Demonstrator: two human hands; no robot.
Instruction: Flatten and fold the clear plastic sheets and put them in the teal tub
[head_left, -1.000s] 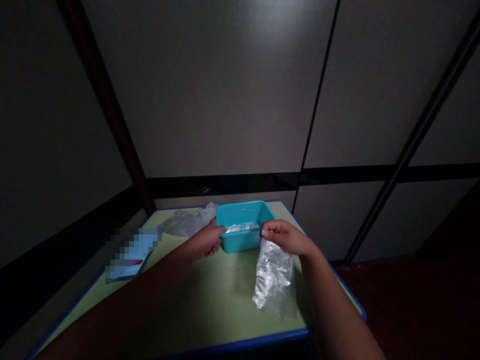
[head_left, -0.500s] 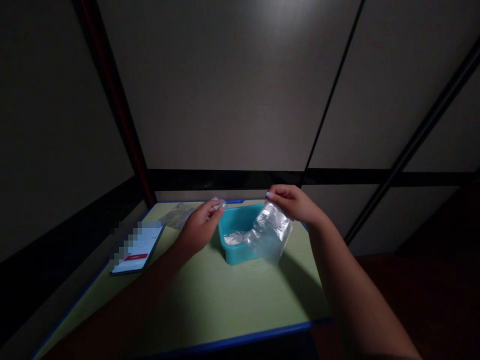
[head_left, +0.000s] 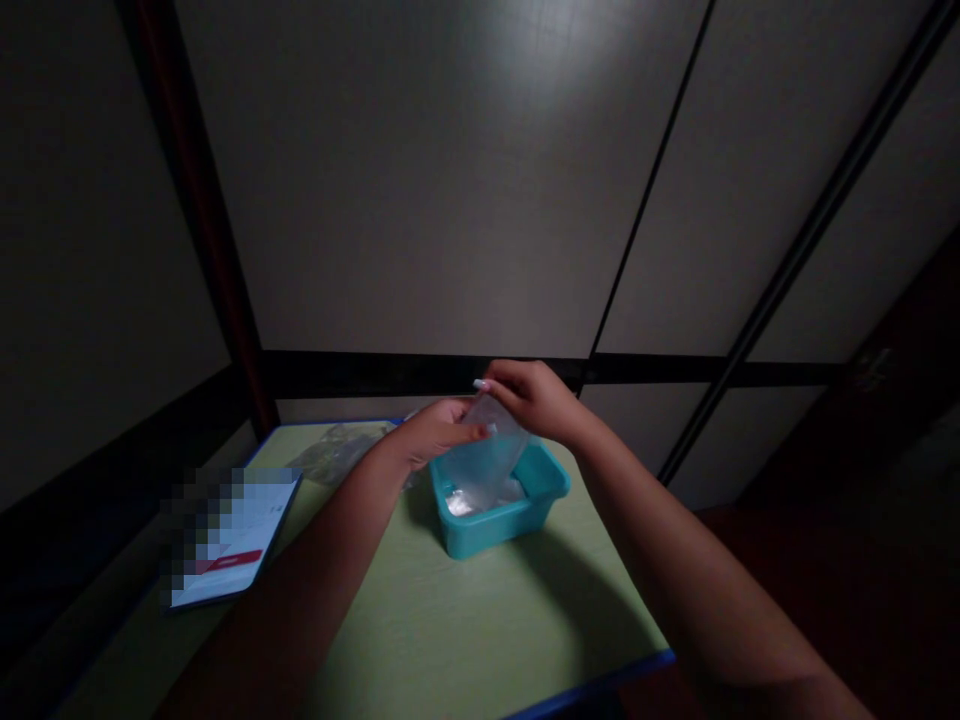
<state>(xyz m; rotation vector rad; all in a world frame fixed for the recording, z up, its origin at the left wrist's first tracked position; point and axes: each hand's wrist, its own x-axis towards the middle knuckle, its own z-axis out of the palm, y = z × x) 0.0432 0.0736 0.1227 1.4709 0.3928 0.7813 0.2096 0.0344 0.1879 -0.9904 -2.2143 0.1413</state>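
Note:
A clear plastic bag [head_left: 487, 450] hangs over a turquoise plastic basket [head_left: 495, 525]. My right hand [head_left: 529, 395] pinches its top edge between thumb and fingers. My left hand [head_left: 442, 432] is closed on the same bag from the left side, thumb in front and fingers partly hidden. Inside the basket lies some shiny clear plastic [head_left: 461, 502], beneath the hanging bag. More crumpled clear plastic [head_left: 337, 452] rests on the table behind my left wrist; whether it joins what my left hand holds I cannot tell.
The basket stands on a small green table [head_left: 465, 630] with a blue edge. A tablet or phone with a lit screen [head_left: 240, 535], partly blurred out, lies at the left. Close behind the table rises a panelled cabinet front [head_left: 435, 200].
My right hand has moved left, bringing the bag over the basket. My left hand has come right to meet it and now grips the bag too. The view has shifted slightly.

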